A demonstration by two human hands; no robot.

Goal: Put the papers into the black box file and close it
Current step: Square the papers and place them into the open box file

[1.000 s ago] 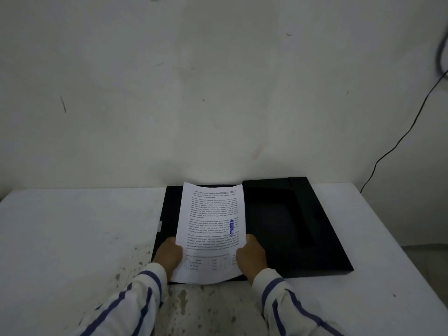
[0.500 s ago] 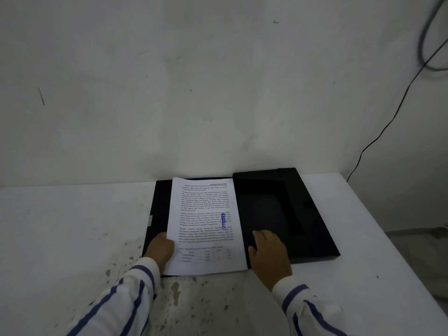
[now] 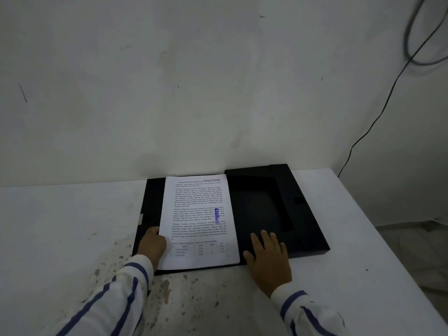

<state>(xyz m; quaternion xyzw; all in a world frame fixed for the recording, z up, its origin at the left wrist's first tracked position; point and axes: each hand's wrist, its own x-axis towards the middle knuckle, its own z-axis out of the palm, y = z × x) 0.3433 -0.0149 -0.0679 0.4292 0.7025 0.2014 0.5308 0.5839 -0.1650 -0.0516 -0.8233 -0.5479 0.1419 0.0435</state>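
Observation:
The black box file (image 3: 305,214) lies open and flat on the white table against the wall. A stack of printed papers (image 3: 198,214) with a blue stamp lies on its left half. My left hand (image 3: 152,246) rests at the papers' lower left edge, fingers tucked against or under the sheets. On the file's right half, just right of the papers, my right hand (image 3: 269,258) lies flat, fingers spread, holding nothing.
The white table (image 3: 60,226) has dark stains near its front middle. Its right edge (image 3: 388,251) drops off to the floor. A black cable (image 3: 378,117) hangs down the wall at the right.
My right hand let go of the papers' right edge and moved right onto the file's right half, fingers spreading. The papers settled flat. The left hand stayed in place.

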